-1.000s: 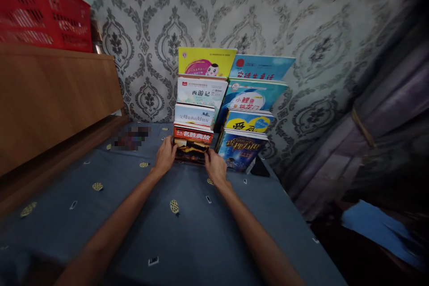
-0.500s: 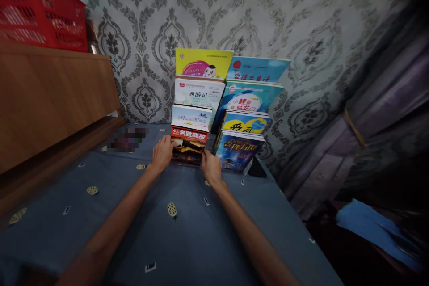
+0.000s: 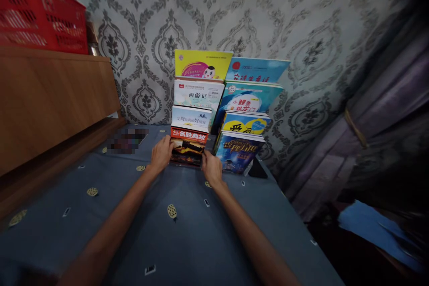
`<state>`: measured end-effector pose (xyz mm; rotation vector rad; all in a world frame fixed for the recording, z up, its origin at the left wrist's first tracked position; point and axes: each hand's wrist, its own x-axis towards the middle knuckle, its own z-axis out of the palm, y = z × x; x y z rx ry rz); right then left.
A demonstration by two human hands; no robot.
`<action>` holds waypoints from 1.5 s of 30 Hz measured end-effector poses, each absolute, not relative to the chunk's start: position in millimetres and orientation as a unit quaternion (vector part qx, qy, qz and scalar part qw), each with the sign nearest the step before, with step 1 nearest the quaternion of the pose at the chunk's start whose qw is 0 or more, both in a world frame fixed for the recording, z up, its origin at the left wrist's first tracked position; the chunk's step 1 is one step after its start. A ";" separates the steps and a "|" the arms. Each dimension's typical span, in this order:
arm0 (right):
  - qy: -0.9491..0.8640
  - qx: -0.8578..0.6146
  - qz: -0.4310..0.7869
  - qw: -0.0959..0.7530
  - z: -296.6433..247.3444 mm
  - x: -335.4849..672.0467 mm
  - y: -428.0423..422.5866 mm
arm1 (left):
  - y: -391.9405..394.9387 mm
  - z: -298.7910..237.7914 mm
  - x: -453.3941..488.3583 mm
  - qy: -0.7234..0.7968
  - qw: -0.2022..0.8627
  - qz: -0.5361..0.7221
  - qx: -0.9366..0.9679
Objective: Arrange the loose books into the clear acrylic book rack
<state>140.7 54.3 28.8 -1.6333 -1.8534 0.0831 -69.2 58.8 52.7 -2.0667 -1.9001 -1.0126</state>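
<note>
1. Red-titled book (image 3: 187, 146) propped at the front of the left row of books, near the far edge of the blue bedspread (image 3: 187, 232), close to the patterned wall (image 3: 301, 31).
2. Cover facing toward the camera and tilted back; long axis running left to right, red title band along the top.
3. Left hand (image 3: 161, 153) closed on the book's left edge, fingers wrapped round it.
4. Right hand (image 3: 212, 167) pressed against the book's lower right corner, fingers curled on that edge.
5. Just behind, stepped upward: pale blue book (image 3: 191, 116), white book (image 3: 198, 94), yellow book (image 3: 203, 63).
6. Just beside on the right, a second row: dark blue book (image 3: 238, 151) in front, yellow-and-blue book (image 3: 246, 123), teal book (image 3: 250, 97) and light blue book (image 3: 256, 69) behind.
7. Wooden headboard (image 3: 53, 103) along the bedspread's left edge, red crate (image 3: 40, 18) on top.
8. Curtain (image 3: 378, 134) beyond the right edge.
</note>
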 end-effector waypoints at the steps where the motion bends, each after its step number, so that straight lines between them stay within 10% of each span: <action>1: -0.708 -0.631 0.034 0.316 29.1 141.1 54.2 | 59.0 52.6 -70.0 -0.632 0.074 -0.343 -0.692; 23: -0.713 -0.642 0.020 0.281 31.1 138.8 38.7 | 50.3 39.6 -92.8 -0.566 0.019 -0.397 -0.722; 33: -0.721 -0.539 0.019 0.435 -10.0 140.7 7.5 | 61.0 7.4 -178.3 -0.730 0.079 -0.224 -0.641; 45: -0.811 -0.440 0.089 0.375 -23.1 138.1 -12.5 | 102.3 20.2 -252.3 -0.790 -0.010 0.023 -0.613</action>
